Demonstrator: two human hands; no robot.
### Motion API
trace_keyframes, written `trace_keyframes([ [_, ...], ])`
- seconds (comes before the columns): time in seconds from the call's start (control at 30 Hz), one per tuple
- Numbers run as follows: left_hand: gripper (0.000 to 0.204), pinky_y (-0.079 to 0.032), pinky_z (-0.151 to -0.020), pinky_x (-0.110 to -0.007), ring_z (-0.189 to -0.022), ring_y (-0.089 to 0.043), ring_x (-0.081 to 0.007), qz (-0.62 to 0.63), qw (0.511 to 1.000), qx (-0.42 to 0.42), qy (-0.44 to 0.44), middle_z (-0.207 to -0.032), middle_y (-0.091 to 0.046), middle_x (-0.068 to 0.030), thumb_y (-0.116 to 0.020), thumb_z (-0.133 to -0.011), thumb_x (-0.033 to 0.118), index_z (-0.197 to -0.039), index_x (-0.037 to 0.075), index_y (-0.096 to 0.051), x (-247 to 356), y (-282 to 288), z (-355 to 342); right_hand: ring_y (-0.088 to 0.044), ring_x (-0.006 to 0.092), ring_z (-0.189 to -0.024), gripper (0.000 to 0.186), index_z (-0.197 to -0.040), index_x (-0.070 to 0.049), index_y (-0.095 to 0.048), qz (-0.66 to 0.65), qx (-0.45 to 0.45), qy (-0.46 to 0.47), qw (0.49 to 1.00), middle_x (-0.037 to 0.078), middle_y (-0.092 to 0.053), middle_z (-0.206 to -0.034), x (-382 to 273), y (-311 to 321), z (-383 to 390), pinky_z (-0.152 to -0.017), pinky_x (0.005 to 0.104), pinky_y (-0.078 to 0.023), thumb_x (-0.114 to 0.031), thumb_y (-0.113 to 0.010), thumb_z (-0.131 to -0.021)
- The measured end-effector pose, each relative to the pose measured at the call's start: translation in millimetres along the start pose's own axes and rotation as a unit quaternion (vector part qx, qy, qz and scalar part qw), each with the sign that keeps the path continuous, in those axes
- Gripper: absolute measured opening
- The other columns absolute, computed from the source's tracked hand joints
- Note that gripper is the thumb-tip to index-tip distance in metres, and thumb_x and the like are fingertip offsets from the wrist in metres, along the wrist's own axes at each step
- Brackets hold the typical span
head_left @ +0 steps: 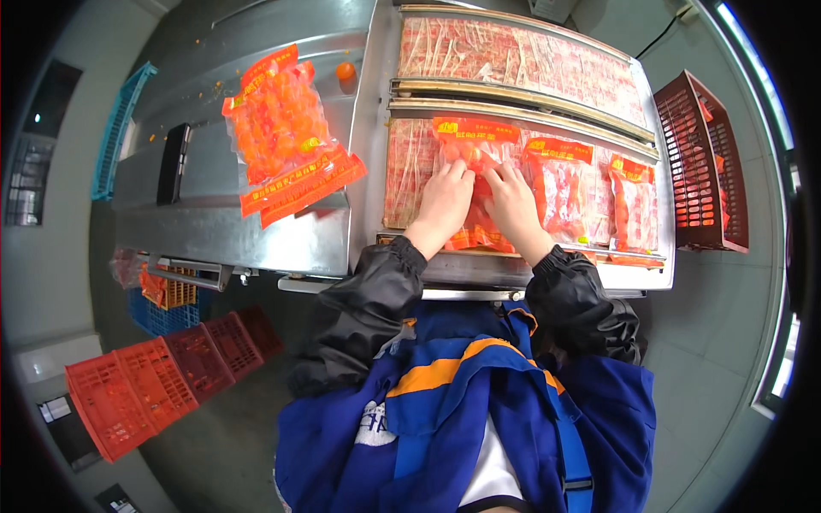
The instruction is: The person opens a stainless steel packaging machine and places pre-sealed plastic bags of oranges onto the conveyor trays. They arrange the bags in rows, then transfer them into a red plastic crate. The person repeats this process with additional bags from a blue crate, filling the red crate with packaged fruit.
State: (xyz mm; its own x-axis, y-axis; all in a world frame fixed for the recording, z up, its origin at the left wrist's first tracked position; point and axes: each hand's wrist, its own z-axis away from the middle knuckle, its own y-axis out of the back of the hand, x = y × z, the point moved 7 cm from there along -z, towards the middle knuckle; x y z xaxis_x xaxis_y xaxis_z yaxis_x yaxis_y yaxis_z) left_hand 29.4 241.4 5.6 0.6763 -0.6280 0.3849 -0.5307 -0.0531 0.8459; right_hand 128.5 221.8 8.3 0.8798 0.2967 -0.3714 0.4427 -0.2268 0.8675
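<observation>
A clear plastic bag of orange-red food pieces [477, 135] with a red printed top lies on the machine's red-and-white bed. Both my hands are on it. My left hand [445, 198] has its fingers bent against the bag's left upper part. Beside it, my right hand [515, 203] grips the bag with curled fingers, its thumb toward the middle. Their undersides are hidden. To the right lie two similar bags, a middle one [560, 190] and a right one [634, 205], side by side along the front metal bar.
On the steel table to the left lies another full bag [278, 128], with a loose orange piece [345, 72] near it. A sealing bar [522, 94] crosses behind my hands. A brown crate [703, 162] stands at right, red crates [141, 389] at lower left.
</observation>
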Motion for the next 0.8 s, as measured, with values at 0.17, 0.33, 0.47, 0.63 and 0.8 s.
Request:
trace_keyframes([
  [0.17,0.023,-0.047,-0.079,-0.038,-0.090,-0.057,-0.0273,-0.046,0.996,-0.073,0.034,-0.093,-0.057,-0.0102,-0.052,-0.077,0.005,-0.098,0.001,-0.061,3.6,-12.1,11.5,-0.056,0.0305,-0.087,0.025,-0.097,-0.006,-0.058,-0.004,-0.008,-0.019,1.000,0.011,-0.055,-0.091,5.7,-5.5,14.9,-0.074,0.0379,-0.049,-0.007,-0.065,-0.073],
  [0.33,0.027,-0.046,-0.081,-0.038,-0.091,-0.057,-0.0274,-0.021,0.999,-0.049,0.007,-0.095,-0.057,-0.0103,-0.059,-0.077,0.012,-0.101,0.000,-0.061,6.4,-15.2,28.6,-0.058,0.0276,-0.086,0.015,-0.092,-0.006,-0.063,-0.061,0.004,0.028,0.998,0.008,-0.058,-0.094,3.3,5.8,32.9,-0.073,0.0368,-0.049,-0.013,-0.062,-0.079],
  [0.47,0.031,-0.047,-0.080,-0.039,-0.094,-0.055,-0.0276,-0.006,0.997,-0.052,0.049,-0.097,-0.056,-0.0108,-0.065,-0.074,0.013,-0.102,0.001,-0.062,3.1,-4.0,2.9,-0.058,0.0268,-0.086,0.016,-0.091,-0.006,-0.063,-0.045,0.002,0.052,0.998,0.006,-0.059,-0.092,5.6,17.5,8.4,-0.073,0.0361,-0.050,-0.011,-0.062,-0.076],
  [0.63,0.026,-0.048,-0.076,-0.038,-0.092,-0.054,-0.0283,-0.051,0.997,-0.007,0.063,-0.094,-0.052,-0.0107,-0.063,-0.071,0.007,-0.097,0.006,-0.062,-8.8,-10.0,-15.1,-0.056,0.0256,-0.086,0.011,-0.078,-0.005,-0.058,0.065,0.014,0.090,0.994,0.007,-0.056,-0.084,6.3,-2.9,-11.4,-0.073,0.0355,-0.049,-0.006,-0.061,-0.067],
  [0.8,0.018,-0.046,-0.075,-0.039,-0.092,-0.051,-0.0272,-0.101,0.994,-0.038,0.022,-0.092,-0.050,-0.0103,-0.053,-0.079,0.012,-0.095,0.009,-0.061,5.9,-17.8,-11.6,-0.056,0.0261,-0.087,0.010,-0.076,-0.005,-0.061,0.007,-0.114,0.146,0.983,0.008,-0.056,-0.085,17.2,4.8,-19.2,-0.076,0.0362,-0.049,-0.006,-0.061,-0.066],
])
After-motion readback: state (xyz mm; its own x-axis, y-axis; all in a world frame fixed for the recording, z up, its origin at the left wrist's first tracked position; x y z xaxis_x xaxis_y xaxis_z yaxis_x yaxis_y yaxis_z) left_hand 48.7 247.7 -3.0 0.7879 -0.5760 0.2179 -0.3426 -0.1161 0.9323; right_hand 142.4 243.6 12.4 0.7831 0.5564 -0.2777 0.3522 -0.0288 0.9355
